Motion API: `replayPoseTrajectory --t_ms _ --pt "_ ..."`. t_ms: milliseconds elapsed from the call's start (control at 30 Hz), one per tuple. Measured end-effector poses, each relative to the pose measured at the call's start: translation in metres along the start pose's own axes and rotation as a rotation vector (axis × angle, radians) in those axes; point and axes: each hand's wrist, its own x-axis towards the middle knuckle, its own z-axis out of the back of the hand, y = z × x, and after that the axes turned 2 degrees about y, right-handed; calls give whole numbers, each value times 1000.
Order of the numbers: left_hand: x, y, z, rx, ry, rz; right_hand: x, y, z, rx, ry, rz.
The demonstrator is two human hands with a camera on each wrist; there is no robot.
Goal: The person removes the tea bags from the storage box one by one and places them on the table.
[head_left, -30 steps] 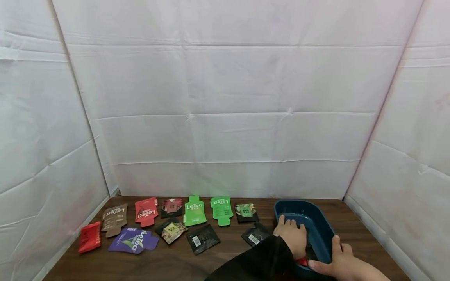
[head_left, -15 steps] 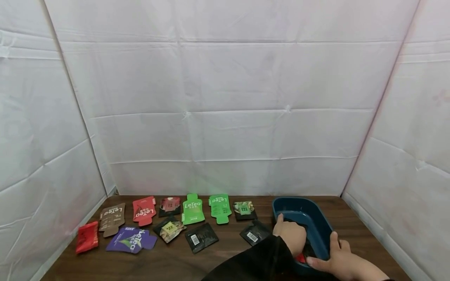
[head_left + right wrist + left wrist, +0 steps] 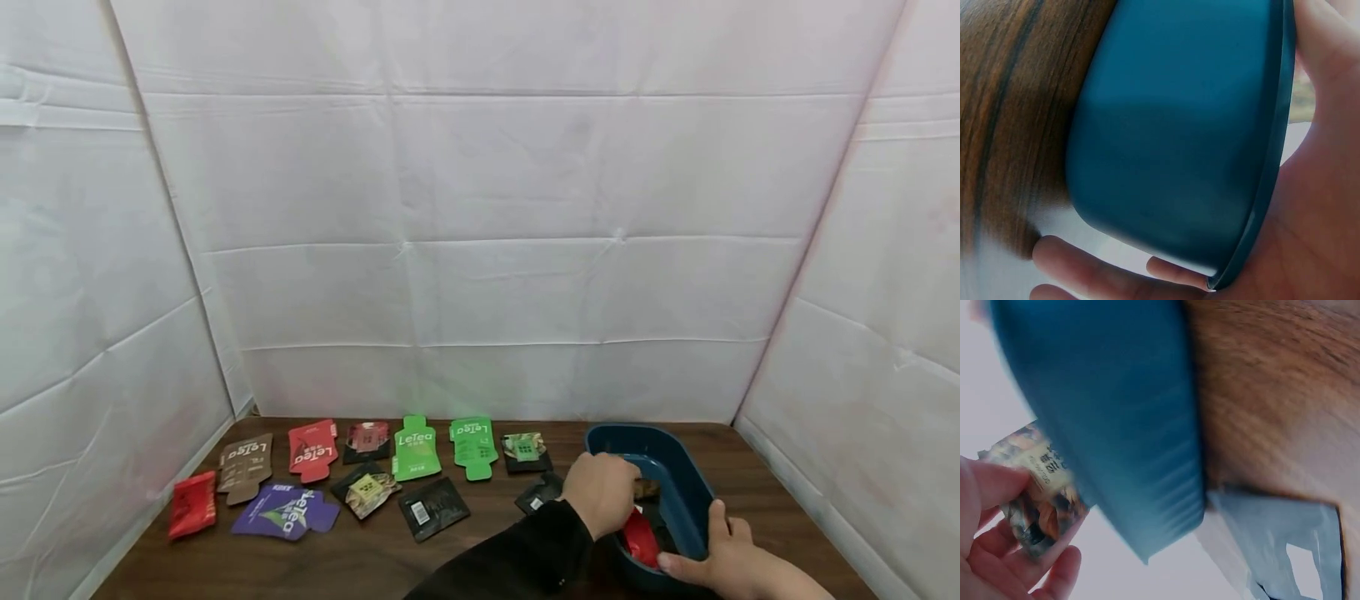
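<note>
A dark blue tray [image 3: 678, 454] stands on the wooden table at the right. My left hand [image 3: 609, 487], in a black sleeve, is at the tray's left rim and pinches a small brown patterned packet [image 3: 648, 489]. In the left wrist view, my fingers [image 3: 997, 550] hold that packet [image 3: 1035, 481] beside the tray's outer wall [image 3: 1116, 425]. A red packet [image 3: 640, 537] lies inside the tray at its near end. My right hand [image 3: 718, 557] grips the tray's near right rim. In the right wrist view, the thumb [image 3: 1329, 44] lies over the rim and the fingers [image 3: 1085, 265] curl under the tray [image 3: 1179, 125].
Several flat packets lie in rows on the table left of the tray: red [image 3: 192, 503], brown [image 3: 245, 467], purple [image 3: 285, 512], two green ones [image 3: 415, 447], and a black one [image 3: 433, 508]. Another black packet [image 3: 536, 496] lies close to my left hand. White cloth walls enclose the table.
My left hand has lifted out of the tray toward its left rim, holding the patterned packet. The red packet beneath it has come into view. My right hand keeps its grip on the rim.
</note>
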Motion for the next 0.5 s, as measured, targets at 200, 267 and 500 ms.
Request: replayPoseTrajectory --t_ms 200,267,500 --pt "-26 51 47 -408 -99 55 3 -1 2 -3 24 -19" --pt "-33 73 62 -474 -70 112 5 -2 2 -10 25 -7" --pt "-61 135 91 -501 188 305 11 -7 1 -27 9 -17"
